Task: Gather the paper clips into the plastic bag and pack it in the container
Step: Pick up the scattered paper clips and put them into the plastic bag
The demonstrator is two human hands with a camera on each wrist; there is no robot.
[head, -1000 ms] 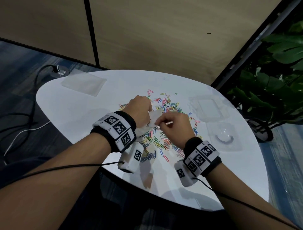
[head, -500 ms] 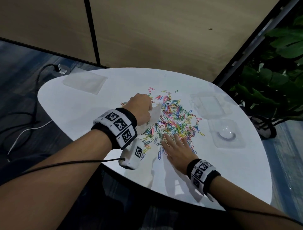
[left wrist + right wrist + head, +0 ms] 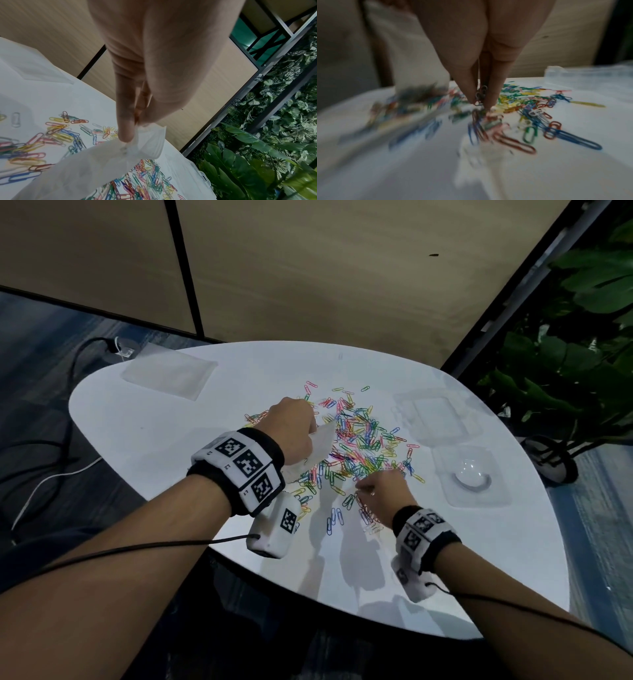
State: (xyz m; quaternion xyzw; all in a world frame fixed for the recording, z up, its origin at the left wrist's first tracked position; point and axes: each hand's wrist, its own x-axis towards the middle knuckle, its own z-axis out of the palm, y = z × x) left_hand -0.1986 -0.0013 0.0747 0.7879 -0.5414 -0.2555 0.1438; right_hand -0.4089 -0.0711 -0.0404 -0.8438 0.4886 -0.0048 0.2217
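Left hand [image 3: 291,433] pinches the rim of a thin, translucent, crinkled plastic bag [image 3: 320,445], thumb and finger curled on the soft film; bag hangs over the near-left edge of the clip pile. Right hand [image 3: 385,491] fingertips [image 3: 469,93] are drawn narrow together, pinching a few paper clips at the pile's near edge. Paper clips [image 3: 359,446], glossy coated wire loops in red, blue, green, yellow, lie scattered mid-table on the smooth white rounded table [image 3: 137,440]. Clear rigid plastic container [image 3: 435,416] with rounded corners sits right of the pile, apart from it. Beside it, a clear moulded tray with a dome [image 3: 471,475]. Flat frosted sheet [image 3: 168,374] at far left.
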